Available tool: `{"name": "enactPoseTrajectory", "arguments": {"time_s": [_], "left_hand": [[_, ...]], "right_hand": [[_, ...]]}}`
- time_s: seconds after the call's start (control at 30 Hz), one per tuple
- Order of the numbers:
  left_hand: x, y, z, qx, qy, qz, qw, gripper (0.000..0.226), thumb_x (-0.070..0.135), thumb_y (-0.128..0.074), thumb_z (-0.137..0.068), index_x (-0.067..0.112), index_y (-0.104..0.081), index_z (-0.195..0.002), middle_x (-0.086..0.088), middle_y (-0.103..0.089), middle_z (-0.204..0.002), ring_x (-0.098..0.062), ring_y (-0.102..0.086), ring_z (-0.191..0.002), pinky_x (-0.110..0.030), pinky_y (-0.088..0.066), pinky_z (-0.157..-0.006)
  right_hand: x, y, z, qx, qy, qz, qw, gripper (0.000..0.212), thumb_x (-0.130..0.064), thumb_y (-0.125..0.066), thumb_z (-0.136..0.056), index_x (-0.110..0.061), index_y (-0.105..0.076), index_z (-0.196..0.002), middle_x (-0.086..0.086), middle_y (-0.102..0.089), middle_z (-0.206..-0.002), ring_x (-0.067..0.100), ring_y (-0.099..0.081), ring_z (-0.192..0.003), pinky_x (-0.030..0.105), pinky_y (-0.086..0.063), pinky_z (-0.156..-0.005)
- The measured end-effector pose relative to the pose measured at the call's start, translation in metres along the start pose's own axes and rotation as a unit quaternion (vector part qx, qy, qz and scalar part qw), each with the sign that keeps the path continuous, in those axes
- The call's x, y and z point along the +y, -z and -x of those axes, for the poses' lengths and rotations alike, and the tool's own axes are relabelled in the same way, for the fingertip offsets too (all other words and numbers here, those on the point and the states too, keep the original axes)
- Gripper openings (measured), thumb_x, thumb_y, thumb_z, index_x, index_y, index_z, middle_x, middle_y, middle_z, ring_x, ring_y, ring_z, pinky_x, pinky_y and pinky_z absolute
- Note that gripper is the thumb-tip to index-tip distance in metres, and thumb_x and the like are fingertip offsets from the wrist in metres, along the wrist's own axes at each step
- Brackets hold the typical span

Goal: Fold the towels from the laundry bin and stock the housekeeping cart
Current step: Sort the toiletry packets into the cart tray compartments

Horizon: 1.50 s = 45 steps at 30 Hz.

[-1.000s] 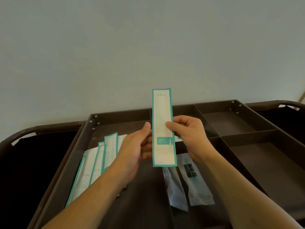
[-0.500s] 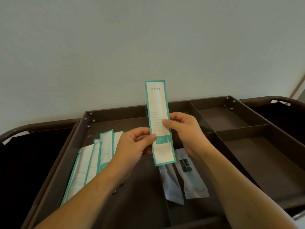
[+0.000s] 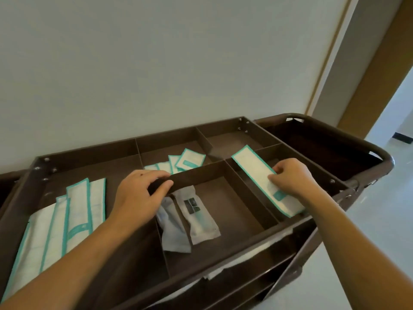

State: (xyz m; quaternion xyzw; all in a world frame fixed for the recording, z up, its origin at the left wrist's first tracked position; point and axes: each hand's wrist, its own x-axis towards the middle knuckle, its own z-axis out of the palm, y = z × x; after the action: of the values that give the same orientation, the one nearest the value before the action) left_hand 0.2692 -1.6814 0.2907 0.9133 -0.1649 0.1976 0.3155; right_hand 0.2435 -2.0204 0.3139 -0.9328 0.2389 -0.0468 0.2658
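Dark brown plastic forms the housekeeping cart (image 3: 257, 237), whose top tray is split by dividers into several compartments. The cart stands against a pale wall (image 3: 156, 63).

The right hand (image 3: 290, 177) pinches a long teal-edged packet (image 3: 263, 180) between thumb and curled fingers. The packet lies tilted, its lower end on the near rim of the front right compartment and its upper end propped over the divider behind it. The print on the packet is too small to read.

The left hand (image 3: 138, 193) rests on the divider between the large left compartment and the middle ones, its fingers curled over the divider's top edge. The fingertips lie partly in shadow, so how firmly they grip cannot be told.

The left compartment holds a fanned stack of long teal-edged packets (image 3: 67, 218); the left forearm and the frame edge cut off the stack's near end. The middle front compartment holds two grey wrapped sachets (image 3: 190, 220), their top ends partly hidden by the left hand. The compartment behind holds a few small teal-edged packets (image 3: 185, 161), partly hidden by the divider.

Under the tray's near rim, a strip of white material (image 3: 250, 256) shows on a lower shelf; whether it is a towel cannot be told. No laundry bin is in view. At far right, a doorway (image 3: 395, 113) opens onto a pale floor.
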Motion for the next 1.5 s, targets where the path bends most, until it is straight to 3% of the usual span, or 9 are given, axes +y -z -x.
{"name": "enactPoseTrajectory", "arguments": {"time_s": [0.23, 0.37, 0.47, 0.8, 1.03, 1.17, 1.27, 1.33, 1.5], "left_hand": [[-0.001, -0.003, 0.008, -0.007, 0.003, 0.008, 1.000, 0.024, 0.021, -0.074, -0.091, 0.020, -0.076, -0.115, 0.003, -0.071, -0.113, -0.006, -0.053, -0.105, -0.029, -0.048, -0.087], [-0.006, 0.006, 0.010, 0.006, 0.033, -0.021, 0.999, 0.022, 0.025, -0.070, -0.094, 0.024, -0.075, -0.116, 0.004, -0.071, -0.118, -0.010, -0.058, -0.105, -0.027, -0.046, -0.086], [-0.022, 0.030, 0.006, 0.022, 0.118, -0.076, 0.990, 0.020, 0.025, -0.063, -0.097, 0.027, -0.074, -0.114, 0.006, -0.071, -0.119, -0.016, -0.062, -0.109, -0.026, -0.043, -0.085], [-0.110, 0.093, 0.044, -0.105, 0.344, -0.363, 0.860, 0.064, 0.069, -0.055, -0.089, 0.016, -0.059, -0.126, -0.009, -0.062, -0.128, -0.030, -0.059, -0.118, -0.039, -0.051, -0.091], [-0.108, 0.099, 0.047, -0.055, 0.394, -0.307, 0.865, 0.032, 0.024, -0.072, -0.086, 0.011, -0.066, -0.115, -0.011, -0.069, -0.117, -0.030, -0.067, -0.109, -0.038, -0.055, -0.086], [-0.094, 0.115, 0.041, 0.073, 0.357, -0.199, 0.910, 0.014, 0.024, -0.075, -0.078, 0.016, -0.070, -0.089, 0.002, -0.069, -0.089, -0.021, -0.067, -0.090, -0.034, -0.054, -0.078], [-0.063, 0.114, 0.019, 0.164, 0.320, 0.077, 0.930, 0.012, 0.015, -0.076, -0.076, 0.023, -0.070, -0.083, 0.008, -0.072, -0.079, -0.010, -0.068, -0.076, -0.027, -0.054, -0.072], [-0.046, 0.102, 0.003, 0.167, 0.311, 0.285, 0.891, 0.021, 0.011, -0.075, -0.074, 0.017, -0.076, -0.094, 0.000, -0.079, -0.088, -0.014, -0.075, -0.081, -0.034, -0.061, -0.079], [-0.031, 0.066, -0.016, 0.145, 0.334, 0.474, 0.802, 0.025, 0.009, -0.075, -0.088, 0.008, -0.070, -0.113, -0.010, -0.079, -0.098, -0.027, -0.076, -0.091, -0.048, -0.061, -0.086]], "right_hand": [[0.000, -0.017, 0.009, -0.137, 0.004, 0.118, 0.983, 0.024, -0.031, -0.074, -0.090, -0.014, -0.064, -0.105, -0.002, -0.063, -0.085, 0.009, -0.063, -0.072, 0.021, -0.047, -0.056], [-0.020, -0.010, 0.029, -0.007, 0.051, 0.212, 0.976, 0.025, -0.040, -0.066, -0.095, -0.017, -0.062, -0.103, -0.002, -0.057, -0.081, 0.010, -0.057, -0.067, 0.026, -0.044, -0.057], [-0.059, -0.018, 0.044, 0.031, 0.160, 0.077, 0.984, 0.030, -0.042, -0.064, -0.096, -0.022, -0.069, -0.117, -0.001, -0.070, -0.100, 0.010, -0.060, -0.082, 0.027, -0.048, -0.069], [-0.200, -0.108, 0.111, -0.125, 0.408, -0.005, 0.904, 0.032, -0.049, -0.063, -0.094, -0.023, -0.074, -0.110, -0.008, -0.071, -0.095, 0.008, -0.063, -0.089, 0.031, -0.055, -0.090], [-0.241, -0.158, 0.118, -0.201, 0.422, -0.044, 0.883, 0.032, -0.046, -0.064, -0.095, -0.024, -0.072, -0.115, -0.008, -0.070, -0.100, 0.008, -0.063, -0.082, 0.028, -0.057, -0.086], [-0.230, -0.160, 0.106, -0.223, 0.359, -0.146, 0.894, 0.021, -0.041, -0.067, -0.094, -0.026, -0.074, -0.107, -0.012, -0.070, -0.092, 0.007, -0.065, -0.084, 0.026, -0.057, -0.083], [-0.228, -0.143, 0.101, -0.262, 0.259, -0.321, 0.873, 0.021, -0.039, -0.065, -0.096, -0.020, -0.074, -0.097, 0.003, -0.074, -0.088, 0.013, -0.069, -0.079, 0.034, -0.063, -0.076], [-0.228, -0.131, 0.100, -0.327, 0.205, -0.395, 0.834, 0.029, -0.038, -0.064, -0.097, -0.011, -0.074, -0.101, 0.012, -0.075, -0.094, 0.021, -0.072, -0.081, 0.037, -0.062, -0.073], [-0.217, -0.120, 0.093, -0.342, 0.173, -0.433, 0.816, 0.028, -0.019, -0.076, -0.089, -0.009, -0.066, -0.114, 0.005, -0.078, -0.096, 0.017, -0.077, -0.085, 0.029, -0.063, -0.072]]}}
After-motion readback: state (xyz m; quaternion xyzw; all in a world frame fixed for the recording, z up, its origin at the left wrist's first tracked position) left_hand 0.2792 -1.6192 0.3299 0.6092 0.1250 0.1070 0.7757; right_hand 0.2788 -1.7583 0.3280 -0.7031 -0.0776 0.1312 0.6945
